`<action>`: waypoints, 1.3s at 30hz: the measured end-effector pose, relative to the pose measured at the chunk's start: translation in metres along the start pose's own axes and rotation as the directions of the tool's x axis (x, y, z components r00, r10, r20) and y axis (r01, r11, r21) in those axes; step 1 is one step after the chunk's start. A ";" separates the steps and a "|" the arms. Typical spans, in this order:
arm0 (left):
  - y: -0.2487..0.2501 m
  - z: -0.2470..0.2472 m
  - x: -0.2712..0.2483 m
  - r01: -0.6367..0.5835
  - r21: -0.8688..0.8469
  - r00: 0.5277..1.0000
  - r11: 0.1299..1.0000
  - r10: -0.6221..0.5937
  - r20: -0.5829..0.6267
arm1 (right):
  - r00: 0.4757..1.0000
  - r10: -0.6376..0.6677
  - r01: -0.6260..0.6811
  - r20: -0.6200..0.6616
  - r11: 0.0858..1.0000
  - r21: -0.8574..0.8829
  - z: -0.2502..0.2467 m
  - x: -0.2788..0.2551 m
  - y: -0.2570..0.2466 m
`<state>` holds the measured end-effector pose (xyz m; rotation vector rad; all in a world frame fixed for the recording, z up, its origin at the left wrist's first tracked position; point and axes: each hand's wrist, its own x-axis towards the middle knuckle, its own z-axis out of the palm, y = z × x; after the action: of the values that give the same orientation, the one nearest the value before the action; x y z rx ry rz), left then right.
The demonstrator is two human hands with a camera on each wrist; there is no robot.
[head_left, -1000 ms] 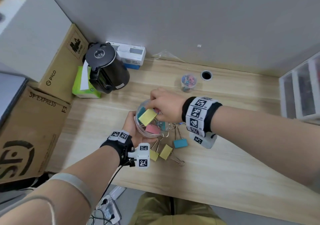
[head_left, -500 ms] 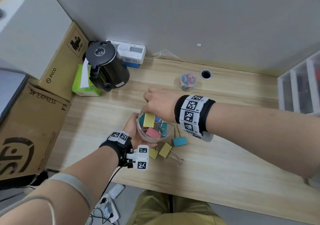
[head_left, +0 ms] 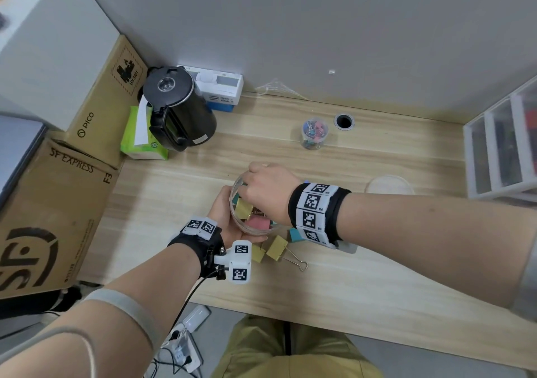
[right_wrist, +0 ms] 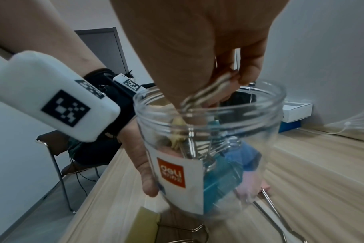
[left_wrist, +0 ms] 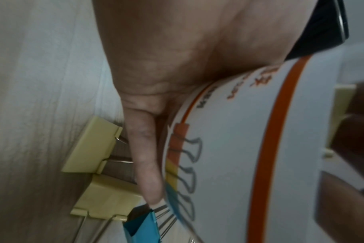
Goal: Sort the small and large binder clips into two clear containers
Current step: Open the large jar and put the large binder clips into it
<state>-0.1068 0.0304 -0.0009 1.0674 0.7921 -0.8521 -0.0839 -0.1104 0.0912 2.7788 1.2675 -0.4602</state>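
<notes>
My left hand [head_left: 221, 213] grips a clear jar [head_left: 236, 223] with a white and orange label [right_wrist: 178, 176] near the desk's front edge. It holds pink [head_left: 258, 222] and blue [right_wrist: 222, 174] large clips. My right hand [head_left: 268, 187] is over the jar mouth and pinches the wire handles [right_wrist: 213, 89] of a yellow large clip [head_left: 243, 208], whose body hangs inside the jar. Two yellow clips [head_left: 277, 247] [head_left: 258, 253] and a teal clip [head_left: 295, 235] lie loose beside the jar. A smaller clear jar [head_left: 314, 132] of small coloured clips stands farther back.
A round clear lid [head_left: 389, 185] lies to the right, by white drawers [head_left: 502, 151]. A black kettle [head_left: 177, 110], a green tissue pack [head_left: 139, 139] and cardboard boxes [head_left: 58, 203] crowd the left. A cable hole [head_left: 344, 121] is near the wall.
My right hand has come down and a little left, so the yellow clip went from the jar's mouth to inside it. My left hand still holds the jar.
</notes>
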 end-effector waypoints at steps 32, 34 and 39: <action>-0.008 -0.001 0.001 0.055 -0.077 0.997 0.995 -0.051 0.060 | 0.856 0.339 -0.185 -0.391 0.906 0.381 0.025 -0.016 0.034; -0.008 -0.006 0.001 0.056 -0.087 0.997 0.995 -0.050 0.066 | 0.835 0.406 -0.218 -0.371 0.864 0.455 0.027 -0.019 0.044; -0.006 -0.019 -0.003 0.046 -0.163 0.997 0.986 -0.036 0.062 | 0.764 0.614 -0.421 -0.196 0.706 0.569 0.048 -0.019 0.073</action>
<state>-0.1159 0.0473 -0.0056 0.8793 0.8227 -0.8344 -0.0535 -0.1807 0.0459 3.6076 0.2999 -0.2294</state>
